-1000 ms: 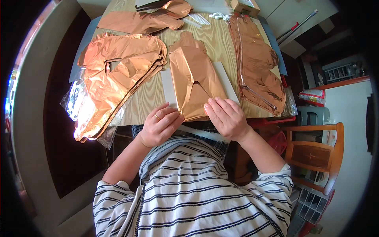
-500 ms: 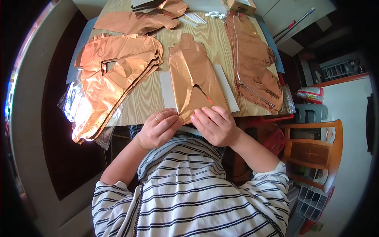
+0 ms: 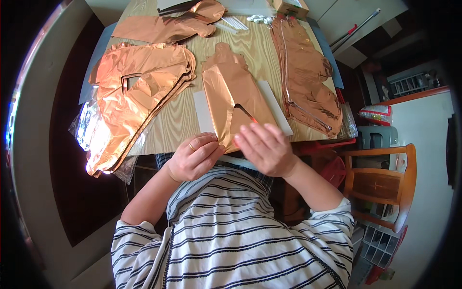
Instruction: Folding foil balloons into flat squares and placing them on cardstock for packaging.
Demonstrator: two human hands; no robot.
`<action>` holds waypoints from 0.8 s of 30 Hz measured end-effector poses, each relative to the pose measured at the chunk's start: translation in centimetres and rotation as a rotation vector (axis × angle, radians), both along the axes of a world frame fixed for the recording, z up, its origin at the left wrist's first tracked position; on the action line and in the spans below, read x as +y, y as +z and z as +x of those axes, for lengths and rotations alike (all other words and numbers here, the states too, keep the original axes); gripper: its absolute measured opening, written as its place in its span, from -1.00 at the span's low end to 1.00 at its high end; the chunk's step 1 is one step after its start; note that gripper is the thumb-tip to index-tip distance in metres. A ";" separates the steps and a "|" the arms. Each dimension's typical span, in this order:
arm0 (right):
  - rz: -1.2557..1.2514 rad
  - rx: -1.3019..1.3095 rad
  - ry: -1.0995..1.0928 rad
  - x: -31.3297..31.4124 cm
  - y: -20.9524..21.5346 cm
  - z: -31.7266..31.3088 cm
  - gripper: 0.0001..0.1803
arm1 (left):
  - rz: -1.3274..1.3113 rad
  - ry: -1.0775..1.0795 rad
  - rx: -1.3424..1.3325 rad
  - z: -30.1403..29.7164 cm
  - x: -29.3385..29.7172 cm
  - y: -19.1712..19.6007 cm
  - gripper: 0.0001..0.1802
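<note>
A folded copper-coloured foil balloon (image 3: pixel 226 86) lies in front of me on a white sheet (image 3: pixel 202 111), with a narrow slit in its nearer half. My left hand (image 3: pixel 193 155) pinches the balloon's near left corner between thumb and fingers; a ring is on one finger. Over the near right part of the foil, my right hand (image 3: pixel 267 148) hovers with its fingers stretched out and slightly blurred. Nothing shows in that hand, and its thumb is mostly hidden.
Stacked foil balloons lie to the left (image 3: pixel 139 96) and right (image 3: pixel 305 82), another foil balloon (image 3: pixel 161 28) at the far left. Thin white sticks (image 3: pixel 236 23), small white pieces (image 3: pixel 260 19) and a cardboard box (image 3: pixel 291 7) sit at the back. A wooden chair (image 3: pixel 380 180) stands right.
My right hand has come off the balloon's near edge, shifting slightly to the right with its fingers straightened. My left hand keeps its pinch on the corner.
</note>
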State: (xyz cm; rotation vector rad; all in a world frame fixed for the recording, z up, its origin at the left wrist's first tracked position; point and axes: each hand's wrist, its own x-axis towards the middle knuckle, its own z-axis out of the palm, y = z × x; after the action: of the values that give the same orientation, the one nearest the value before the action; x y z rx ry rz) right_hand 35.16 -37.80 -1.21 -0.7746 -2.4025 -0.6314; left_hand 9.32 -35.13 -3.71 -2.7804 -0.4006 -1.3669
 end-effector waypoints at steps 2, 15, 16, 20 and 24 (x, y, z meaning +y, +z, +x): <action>-0.044 0.002 0.015 -0.4 -0.2 -1.2 -0.71 | -0.002 -0.009 0.007 0.3 0.0 0.1 -0.66; -0.013 -0.009 -0.079 0.6 -0.1 3.9 -0.75 | 0.025 0.010 0.009 -0.3 0.2 -0.1 -0.68; -0.011 -0.011 -0.087 0.7 0.0 4.3 -0.75 | 0.033 0.009 0.005 -0.3 0.3 -0.1 -0.69; -0.019 -0.012 -0.108 0.6 0.3 5.7 -0.74 | 0.054 0.008 0.011 -0.6 0.5 -0.1 -0.70; -0.027 -0.043 -0.113 0.4 -0.3 5.9 -0.73 | 0.046 0.030 0.071 -1.1 0.4 -0.4 -0.71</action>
State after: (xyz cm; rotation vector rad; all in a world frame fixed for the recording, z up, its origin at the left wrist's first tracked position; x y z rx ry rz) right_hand 41.08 -37.44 -1.53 -0.9221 -2.4243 -0.6677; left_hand 8.21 -34.75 -4.10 -2.7646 -0.4018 -1.2505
